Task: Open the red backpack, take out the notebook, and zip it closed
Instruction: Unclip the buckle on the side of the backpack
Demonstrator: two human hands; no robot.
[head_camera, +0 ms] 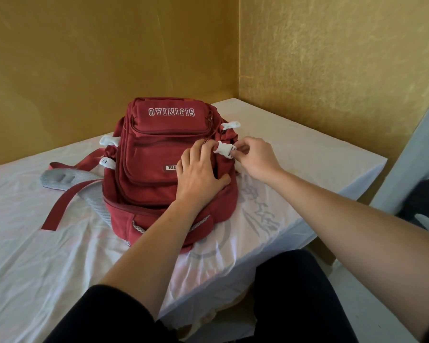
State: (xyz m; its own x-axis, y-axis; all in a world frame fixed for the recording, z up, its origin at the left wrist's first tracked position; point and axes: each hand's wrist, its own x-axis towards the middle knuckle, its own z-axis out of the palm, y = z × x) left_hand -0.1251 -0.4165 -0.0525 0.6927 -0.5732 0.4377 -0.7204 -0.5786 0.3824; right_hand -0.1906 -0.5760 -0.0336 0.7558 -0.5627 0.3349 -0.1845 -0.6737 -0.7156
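The red backpack [156, 154] lies on its back on the white-covered table [60, 243], its top toward the wall and its front pockets up. My left hand [201, 174] rests flat on the front right of the bag, fingertips next to a white plastic buckle [224, 150] on the bag's right side. My right hand [255, 157] pinches that buckle's outer end. Two white buckle halves [107, 140] stick out on the left side and another [230, 125] at the upper right. The zippers look shut. No notebook shows.
Red and grey shoulder straps [67, 189] trail over the cloth to the left of the bag. Yellow walls close in behind and to the right. The table's right edge drops off near a pale panel [411, 149]. Dark-clothed knees [295, 298] sit below.
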